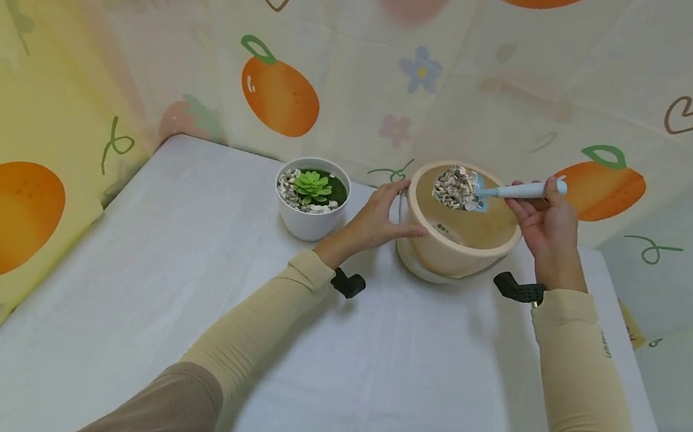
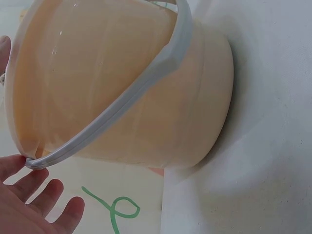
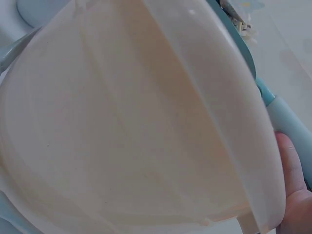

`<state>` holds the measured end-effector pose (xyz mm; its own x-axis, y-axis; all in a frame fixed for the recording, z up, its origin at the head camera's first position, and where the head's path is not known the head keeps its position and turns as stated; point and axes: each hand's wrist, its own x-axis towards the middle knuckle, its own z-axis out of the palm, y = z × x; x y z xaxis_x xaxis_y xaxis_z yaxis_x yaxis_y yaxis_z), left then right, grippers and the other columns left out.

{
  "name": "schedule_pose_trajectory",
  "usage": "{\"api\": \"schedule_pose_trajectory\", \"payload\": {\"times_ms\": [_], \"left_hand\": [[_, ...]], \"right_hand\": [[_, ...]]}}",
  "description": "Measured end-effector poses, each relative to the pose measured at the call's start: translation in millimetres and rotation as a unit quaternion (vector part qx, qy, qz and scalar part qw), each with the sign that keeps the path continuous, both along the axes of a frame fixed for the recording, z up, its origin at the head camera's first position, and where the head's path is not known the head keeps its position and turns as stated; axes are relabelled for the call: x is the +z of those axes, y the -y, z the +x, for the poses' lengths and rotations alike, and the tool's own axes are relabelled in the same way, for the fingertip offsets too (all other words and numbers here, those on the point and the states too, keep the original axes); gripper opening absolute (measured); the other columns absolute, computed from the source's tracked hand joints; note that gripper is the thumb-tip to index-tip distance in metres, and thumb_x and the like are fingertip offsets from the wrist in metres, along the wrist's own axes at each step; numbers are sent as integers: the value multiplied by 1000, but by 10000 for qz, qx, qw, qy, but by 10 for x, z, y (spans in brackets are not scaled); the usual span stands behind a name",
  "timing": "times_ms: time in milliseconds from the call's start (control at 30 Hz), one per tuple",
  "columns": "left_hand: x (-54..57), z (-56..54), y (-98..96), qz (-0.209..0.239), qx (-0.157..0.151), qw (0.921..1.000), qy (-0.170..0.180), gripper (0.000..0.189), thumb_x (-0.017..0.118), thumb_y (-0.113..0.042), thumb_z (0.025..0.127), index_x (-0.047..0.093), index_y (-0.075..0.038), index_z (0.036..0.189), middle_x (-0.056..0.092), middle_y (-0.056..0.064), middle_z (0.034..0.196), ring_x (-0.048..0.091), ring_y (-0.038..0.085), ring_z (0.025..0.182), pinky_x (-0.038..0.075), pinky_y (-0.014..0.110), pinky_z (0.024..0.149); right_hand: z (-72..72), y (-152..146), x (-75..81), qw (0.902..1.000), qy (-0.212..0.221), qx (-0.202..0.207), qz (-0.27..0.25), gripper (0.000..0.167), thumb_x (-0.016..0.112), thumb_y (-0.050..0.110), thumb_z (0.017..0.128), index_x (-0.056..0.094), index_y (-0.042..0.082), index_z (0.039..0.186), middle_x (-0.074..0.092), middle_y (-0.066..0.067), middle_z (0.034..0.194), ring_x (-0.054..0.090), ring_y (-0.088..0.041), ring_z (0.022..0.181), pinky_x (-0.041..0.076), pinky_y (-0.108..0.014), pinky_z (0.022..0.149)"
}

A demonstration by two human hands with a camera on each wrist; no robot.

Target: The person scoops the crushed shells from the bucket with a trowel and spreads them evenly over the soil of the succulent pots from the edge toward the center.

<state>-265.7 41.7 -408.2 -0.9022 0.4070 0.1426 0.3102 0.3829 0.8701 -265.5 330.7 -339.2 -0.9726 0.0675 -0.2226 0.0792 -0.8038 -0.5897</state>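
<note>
A beige bucket [image 1: 457,251] with a pale handle [image 2: 114,112] stands at the back right of the table. My left hand [image 1: 380,217] rests against its left rim, thumb and fingers spread; in the left wrist view, fingertips [image 2: 36,179] touch the handle's end. My right hand [image 1: 549,228] grips the light-blue handle of a small shovel [image 1: 528,191], tilted over the bucket's mouth. Greyish-white pebbles [image 1: 457,188] heap on its blade. In the right wrist view the bucket's wall hides most of the blade. A few dark bits show inside the bucket.
Left of the bucket stands a white pot [image 1: 307,223] with a green succulent [image 1: 313,186], pebbles and dark green filling. A white cloth [image 1: 175,280] covers the table. Patterned curtains [image 1: 369,63] hang behind it and at both sides.
</note>
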Motion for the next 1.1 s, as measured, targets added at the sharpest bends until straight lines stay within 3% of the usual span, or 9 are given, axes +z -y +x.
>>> {"api": "schedule_pose_trajectory", "payload": {"times_ms": [567, 1100], "left_hand": [[4, -4, 1, 82, -25, 10000, -23, 97, 79, -38, 80, 23, -13, 155, 27, 13, 159, 27, 29, 146, 29, 51, 117], [6, -13, 43, -28, -2, 10000, 52, 95, 77, -42, 81, 25, -14, 155, 30, 12, 157, 30, 28, 144, 31, 50, 116]], "right_hand": [[38, -18, 80, 9994, 257, -80, 193, 13, 51, 21, 100, 49, 8, 100, 70, -25, 81, 73, -36, 78, 59, -46, 68], [44, 45, 91, 9990, -14, -315, 320, 13, 51, 18, 100, 50, 6, 100, 67, -21, 77, 73, -35, 77, 58, -47, 67]]}}
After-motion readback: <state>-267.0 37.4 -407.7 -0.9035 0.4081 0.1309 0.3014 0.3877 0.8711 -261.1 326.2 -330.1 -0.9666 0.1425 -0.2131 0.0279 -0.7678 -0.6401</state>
